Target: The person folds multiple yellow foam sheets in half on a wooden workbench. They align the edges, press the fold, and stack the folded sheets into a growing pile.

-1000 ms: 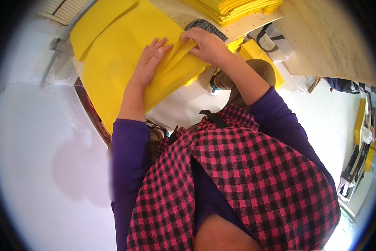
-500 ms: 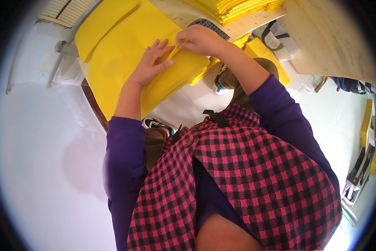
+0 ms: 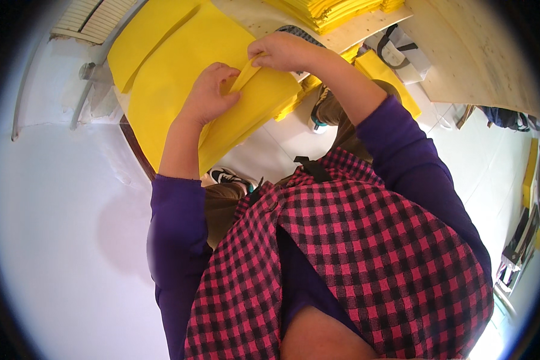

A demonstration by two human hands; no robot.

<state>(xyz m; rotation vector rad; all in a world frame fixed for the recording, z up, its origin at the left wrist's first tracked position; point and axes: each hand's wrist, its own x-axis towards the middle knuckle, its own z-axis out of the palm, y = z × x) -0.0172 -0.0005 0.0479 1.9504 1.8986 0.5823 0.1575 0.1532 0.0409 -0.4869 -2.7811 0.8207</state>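
Note:
Sheets of soft yellow fabric lie spread over a table in front of me. A narrow raised fold of the top sheet runs between my two hands. The far end of this fold is pinched between the thumb and bent fingers of my right hand. Lower down, my left hand curls round the fold's near end, thumb against the cloth. Some of its fingertips are hidden behind the fabric. Behind my right hand, a dark grey textured object is partly covered.
A thick stack of folded yellow fabric stands on the wooden tabletop at the back. More yellow fabric lies lower at the right, beside a white bag with black handles. A wooden panel rises at the far right.
My left hand has gone from spread fingers lying on the sheet to curled fingers at the fold. The fold now stands up longer, and my right hand has shifted slightly left.

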